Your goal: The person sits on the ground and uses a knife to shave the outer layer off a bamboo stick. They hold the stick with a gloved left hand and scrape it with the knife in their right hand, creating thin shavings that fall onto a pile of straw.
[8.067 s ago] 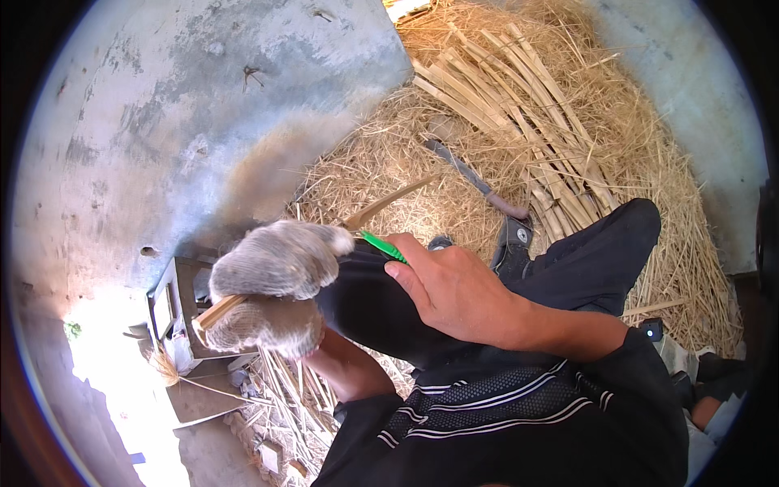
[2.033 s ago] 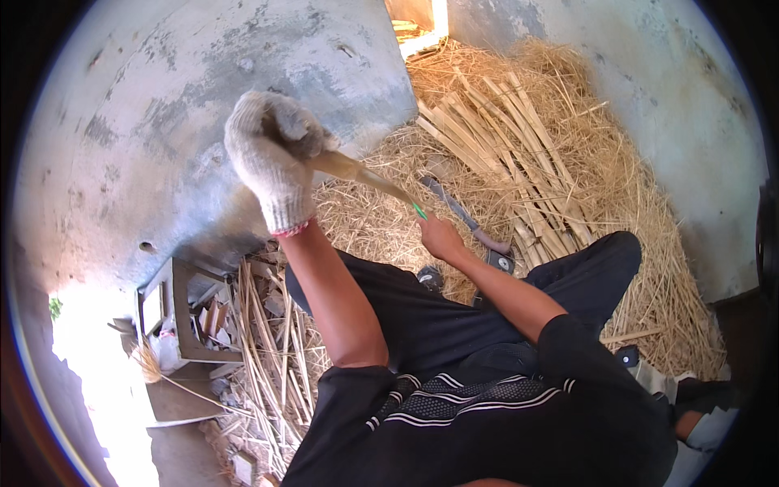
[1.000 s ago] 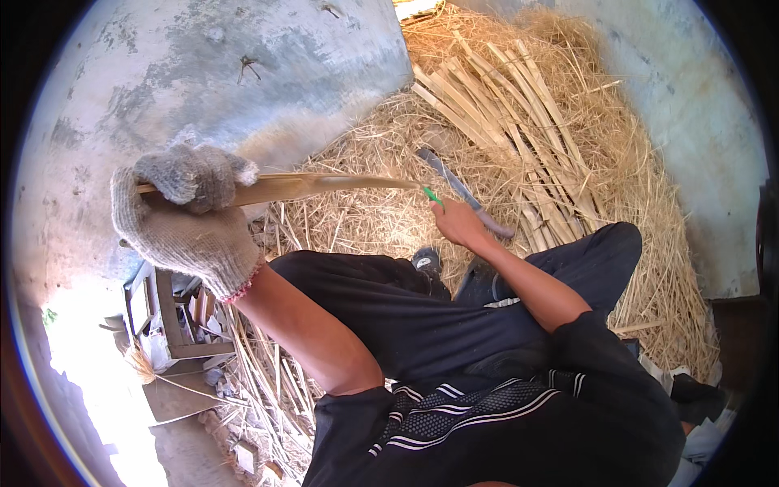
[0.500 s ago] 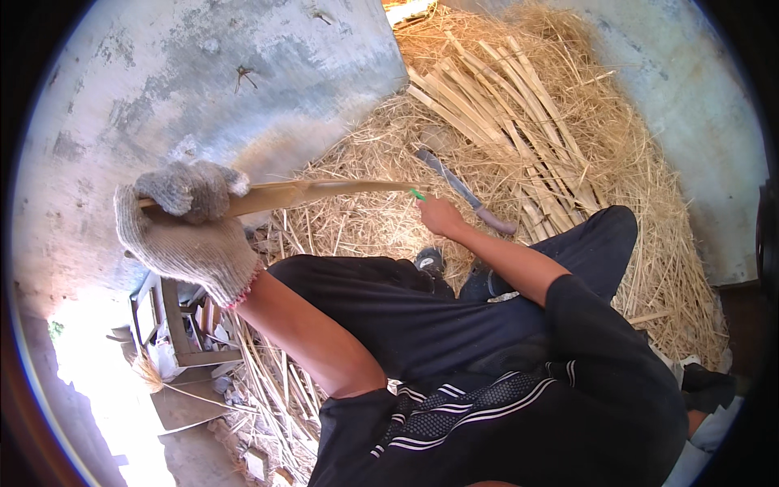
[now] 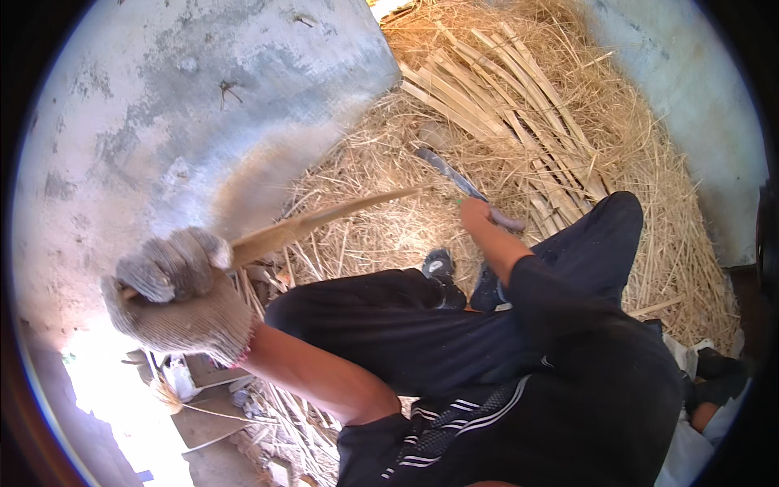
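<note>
My left hand (image 5: 177,292), in a grey knitted glove, is closed around one end of a flat bamboo strip (image 5: 312,221). The strip slants away to the right and narrows to a thin tip above the straw. My bare right hand (image 5: 476,213) is closed on a small green object (image 5: 460,200); only a sliver of green shows, so its kind is unclear. That hand is now a little apart from the strip's tip. Beside it, a long-bladed knife (image 5: 451,172) lies on the straw, part of its handle hidden behind my right hand.
Several split bamboo strips (image 5: 519,122) lie in a bundle on the shavings at the far right. Loose straw-like shavings (image 5: 389,146) spread around my feet and crossed legs. A grey wall panel (image 5: 268,89) rises at the left, with bright light below it.
My left hand has lowered and moved slightly left, tilting the strip. My right hand has moved right, away from the strip's tip, with the green object.
</note>
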Tool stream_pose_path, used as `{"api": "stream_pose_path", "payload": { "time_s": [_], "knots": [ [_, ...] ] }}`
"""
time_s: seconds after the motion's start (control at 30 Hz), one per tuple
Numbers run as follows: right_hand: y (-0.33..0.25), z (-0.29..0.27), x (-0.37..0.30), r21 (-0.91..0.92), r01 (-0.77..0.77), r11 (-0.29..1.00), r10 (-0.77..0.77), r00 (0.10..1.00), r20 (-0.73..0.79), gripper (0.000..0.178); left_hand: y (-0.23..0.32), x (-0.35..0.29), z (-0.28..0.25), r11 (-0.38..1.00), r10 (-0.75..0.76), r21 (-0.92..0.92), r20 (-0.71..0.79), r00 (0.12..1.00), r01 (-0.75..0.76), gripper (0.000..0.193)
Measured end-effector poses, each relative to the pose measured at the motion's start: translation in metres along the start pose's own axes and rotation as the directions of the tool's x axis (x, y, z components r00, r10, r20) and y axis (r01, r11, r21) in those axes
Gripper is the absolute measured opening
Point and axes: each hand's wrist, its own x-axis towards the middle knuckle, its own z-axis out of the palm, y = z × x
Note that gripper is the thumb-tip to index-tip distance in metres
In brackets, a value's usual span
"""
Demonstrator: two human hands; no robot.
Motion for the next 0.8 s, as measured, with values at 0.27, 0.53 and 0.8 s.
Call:
{"api": "stream_pose_path", "payload": {
  "time_s": [0.27, 0.53, 0.8],
  "knots": [
    [-0.009, -0.098, -0.063, -0.09, 0.452, 0.887, -0.406, 0.859, 0.314, 0.041, 0.0, -0.004, -0.017, 0.994, -0.014, -0.097, 0.259, 0.966, 0.041, 0.047],
    [-0.061, -0.236, -0.307, 0.55, 0.707, 0.444, -0.748, 0.631, -0.206, 0.035, 0.006, -0.002, -0.025, 0.979, -0.008, -0.155, 0.627, 0.779, 0.135, 0.049],
    [-0.06, -0.185, -0.305, 0.476, 0.734, 0.485, -0.639, 0.669, -0.38, 0.035, 0.006, -0.006, -0.02, 0.978, 0.031, -0.163, 0.725, 0.689, 0.128, 0.047]
  ]
}}
